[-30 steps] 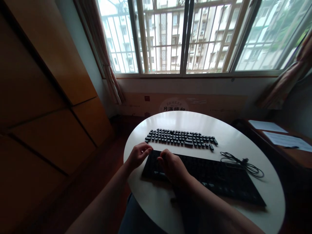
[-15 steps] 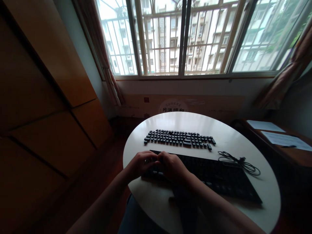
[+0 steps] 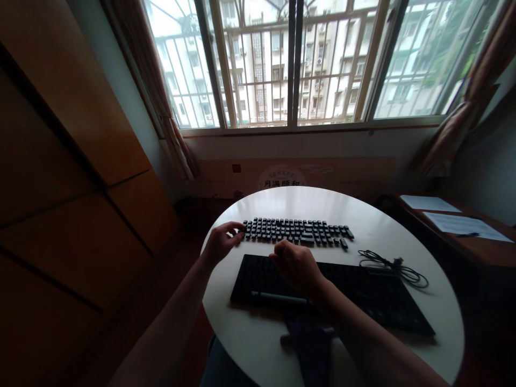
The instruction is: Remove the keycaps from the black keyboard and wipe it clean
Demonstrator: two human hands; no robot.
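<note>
At the left end of several rows of loose black keycaps (image 3: 278, 230), my left hand (image 3: 221, 242) has thumb and fingers closed around a keycap. The black keyboard (image 3: 371, 298) lies in front of the rows on the round white table (image 3: 220, 317). Over its upper left part is my right hand (image 3: 296, 262), curled into a loose fist. Whatever that hand holds is hidden by its fingers. A long bar-shaped key shows at the keyboard's near edge.
A coiled black cable (image 3: 397, 266) rests behind the keyboard's right part. Near the table's front lie a dark purple cloth (image 3: 309, 344) and a dark rod-like thing (image 3: 285, 339) partly under it. Papers (image 3: 463, 226) and a pen lie on a brown side table.
My left hand has gone from the keyboard, beside the right hand, up and left to the end of the keycap rows. The right hand has lifted slightly and stays closed.
</note>
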